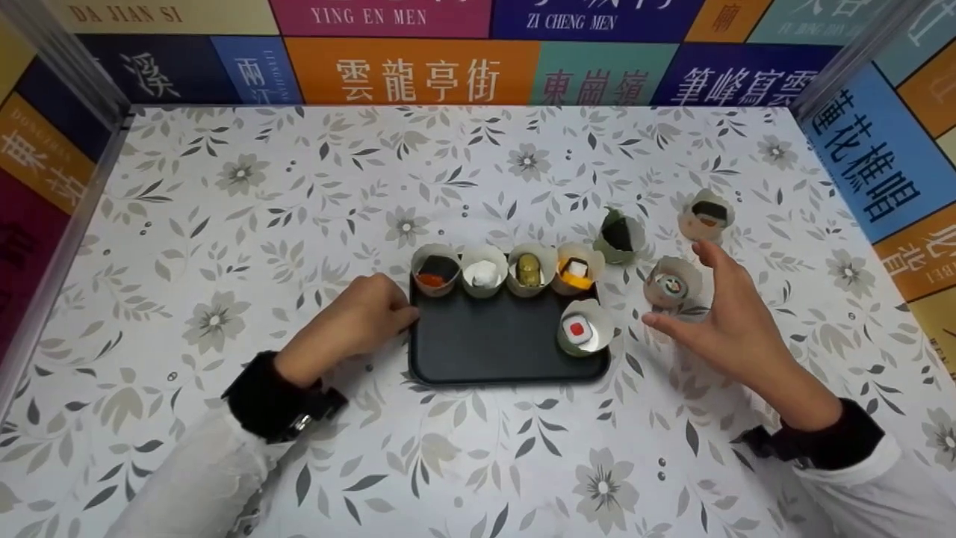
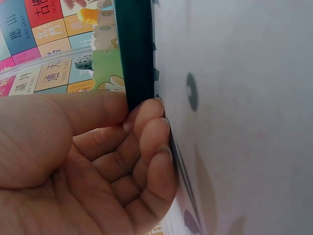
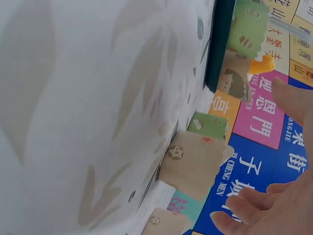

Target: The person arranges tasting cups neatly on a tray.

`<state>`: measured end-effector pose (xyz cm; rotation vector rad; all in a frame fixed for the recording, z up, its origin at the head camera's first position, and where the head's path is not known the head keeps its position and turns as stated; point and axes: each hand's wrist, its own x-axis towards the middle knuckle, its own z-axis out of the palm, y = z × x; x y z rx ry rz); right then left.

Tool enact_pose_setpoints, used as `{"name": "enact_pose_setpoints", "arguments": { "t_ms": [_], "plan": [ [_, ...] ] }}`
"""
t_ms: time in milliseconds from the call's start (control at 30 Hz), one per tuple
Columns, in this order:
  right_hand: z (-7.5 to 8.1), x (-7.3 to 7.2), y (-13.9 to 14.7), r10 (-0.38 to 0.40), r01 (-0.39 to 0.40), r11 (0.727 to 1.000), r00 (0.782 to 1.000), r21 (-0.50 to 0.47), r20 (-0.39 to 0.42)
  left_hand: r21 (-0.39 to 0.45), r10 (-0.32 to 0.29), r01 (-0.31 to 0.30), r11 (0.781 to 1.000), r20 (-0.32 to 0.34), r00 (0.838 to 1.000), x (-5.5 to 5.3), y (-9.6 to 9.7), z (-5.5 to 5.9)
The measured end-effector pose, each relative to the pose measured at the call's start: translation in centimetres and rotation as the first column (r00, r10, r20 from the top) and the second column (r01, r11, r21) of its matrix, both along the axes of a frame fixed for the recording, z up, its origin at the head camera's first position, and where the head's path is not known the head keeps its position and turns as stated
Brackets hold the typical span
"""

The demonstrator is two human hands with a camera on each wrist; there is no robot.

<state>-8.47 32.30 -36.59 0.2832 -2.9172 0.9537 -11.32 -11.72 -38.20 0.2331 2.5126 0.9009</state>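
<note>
A right hand (image 1: 743, 340) spread beside a roll-filled cup (image 1: 673, 285), a left hand (image 1: 355, 321) on the black tray (image 1: 485, 340).
The right fingers are wide apart near that cup, on the bench (image 1: 358, 478) right of the tray; the left fingers pinch the tray's left edge. 5 filled cups (image 1: 483, 272) sit on it.

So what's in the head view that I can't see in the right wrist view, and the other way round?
Only the head view shows the left grip at the left edge of the tray, the white sleeves, and the red-centred roll on the tray.

Only the right wrist view shows the star prints on two loose tan cups.

Both show the tray, the right grip, all three loose cups, and the lettered walls.
</note>
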Motion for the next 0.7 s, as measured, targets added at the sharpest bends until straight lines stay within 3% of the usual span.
{"name": "enact_pose_setpoints", "arguments": {
  "t_ms": [167, 333, 467, 700],
  "plan": [
    [0.0, -1.3, 0.6, -0.002, 0.001, 1.000, 0.996, 0.018, 0.092, 0.000, -0.004, 0.004, 1.000, -0.005, 1.000, 0.0, 0.0, 0.0],
    [-0.4, -2.4, 1.0, 0.007, -0.012, 0.999, 0.993, 0.036, 0.121, 0.009, -0.013, 0.013, 1.000, -0.016, 1.000, 0.0, 0.0, 0.0],
    [-0.6, -3.0, 1.3, -0.007, -0.001, 0.998, 0.991, 0.062, 0.132, 0.016, -0.018, 0.018, 1.000, -0.024, 1.000, 0.0, -0.1, 0.0],
    [-0.9, -3.5, 1.5, -0.040, 0.014, 0.993, 0.975, 0.119, 0.220, 0.025, -0.024, 0.025, 0.999, -0.038, 0.999, 0.1, -0.2, -0.1]
  ]
}}
